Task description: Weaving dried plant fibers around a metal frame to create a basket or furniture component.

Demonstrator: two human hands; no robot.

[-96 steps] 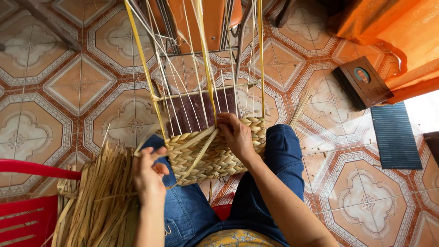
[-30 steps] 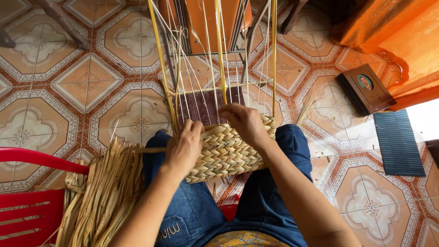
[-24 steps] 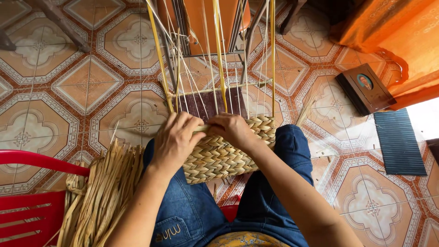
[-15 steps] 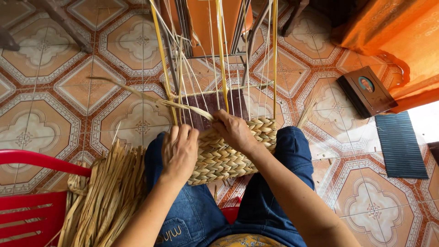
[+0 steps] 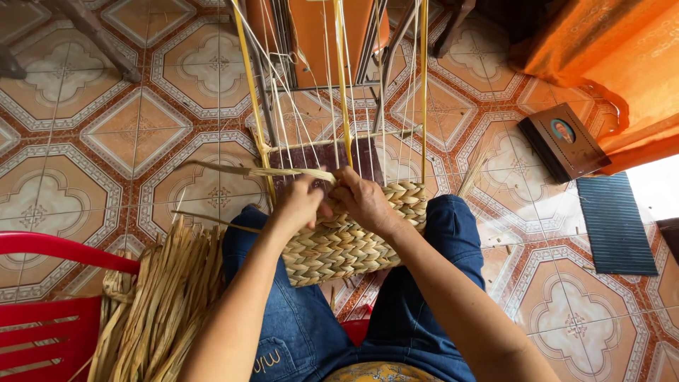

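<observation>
A half-woven straw basket (image 5: 353, 244) rests on my knees, its thin upright stakes (image 5: 339, 92) rising toward the camera. My left hand (image 5: 300, 201) pinches a flat dried straw strand (image 5: 254, 170) at the basket's top edge; the strand sticks out to the left. My right hand (image 5: 364, 201) sits right beside it on the rim, fingers curled on the weave and pressing among the stakes. Both hands touch each other at the rim.
A bundle of dried straw (image 5: 159, 304) lies by my left leg, next to a red plastic chair (image 5: 49, 297). Patterned floor tiles surround me. A dark box (image 5: 562, 141) and a ribbed dark mat (image 5: 615, 223) lie at the right, orange cloth (image 5: 622, 64) above them.
My left hand came up from beside the straw bundle to the basket rim, took hold of a strand and drew it in beside the right hand.
</observation>
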